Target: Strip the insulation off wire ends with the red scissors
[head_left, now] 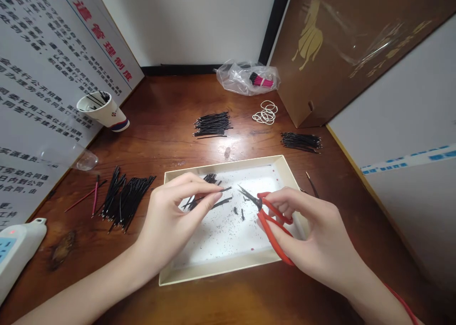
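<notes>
Between thumb and forefinger, my left hand (178,215) pinches a short black wire (226,189) above a shallow cream box (228,266). My right hand (306,230) grips red-handled scissors (276,244). Their dark blades point left toward the wire's end, a small gap apart from it, and look nearly closed. Inside the box, more black wires (223,201) lie under and behind my left fingers, partly hidden. Small black scraps (242,214) and fine clippings are scattered over its white bottom.
Black wire bundles lie left (128,196), behind (213,124) and at right (301,142) of the box. Around them are a tipped paper cup (119,118), white rubber bands (266,113), a plastic bag (231,78), a power strip (21,249) and a brown carton (338,44).
</notes>
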`<state>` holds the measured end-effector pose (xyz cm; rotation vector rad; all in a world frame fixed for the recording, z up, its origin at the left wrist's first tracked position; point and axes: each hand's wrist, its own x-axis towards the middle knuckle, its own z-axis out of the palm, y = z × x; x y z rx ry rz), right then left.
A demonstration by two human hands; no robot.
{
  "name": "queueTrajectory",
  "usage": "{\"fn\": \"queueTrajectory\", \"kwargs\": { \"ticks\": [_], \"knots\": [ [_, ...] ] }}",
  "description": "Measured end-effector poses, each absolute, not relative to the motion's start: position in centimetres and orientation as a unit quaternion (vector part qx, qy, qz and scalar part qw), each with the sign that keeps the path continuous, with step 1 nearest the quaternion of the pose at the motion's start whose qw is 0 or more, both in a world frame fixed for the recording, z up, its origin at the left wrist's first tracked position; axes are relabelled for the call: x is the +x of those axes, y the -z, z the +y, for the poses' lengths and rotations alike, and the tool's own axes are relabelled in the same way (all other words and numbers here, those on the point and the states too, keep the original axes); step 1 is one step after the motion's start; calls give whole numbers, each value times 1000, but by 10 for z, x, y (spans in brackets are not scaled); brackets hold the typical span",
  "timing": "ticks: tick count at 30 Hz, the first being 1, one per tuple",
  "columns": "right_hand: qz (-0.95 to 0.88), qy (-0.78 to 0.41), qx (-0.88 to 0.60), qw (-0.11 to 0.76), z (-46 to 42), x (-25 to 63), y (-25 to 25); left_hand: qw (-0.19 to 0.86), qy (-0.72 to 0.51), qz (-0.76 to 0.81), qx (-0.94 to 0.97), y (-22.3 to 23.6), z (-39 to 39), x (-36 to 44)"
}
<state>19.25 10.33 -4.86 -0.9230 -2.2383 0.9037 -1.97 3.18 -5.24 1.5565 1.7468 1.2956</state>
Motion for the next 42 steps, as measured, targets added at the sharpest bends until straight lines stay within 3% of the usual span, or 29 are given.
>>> {"fn": "queueTrajectory", "kwargs": {
  "ticks": [12, 31, 42],
  "knots": [
    [-867, -266, -328, 265, 100, 194, 51, 124, -449, 604, 646, 51, 33, -19],
    [-867, -255, -338, 264, 100, 192, 52, 92, -428, 612, 659, 52, 32, -19],
    [-864, -268, -368, 214, 103, 199, 46, 179, -200, 646, 714, 67, 24, -12]
  ]
}}
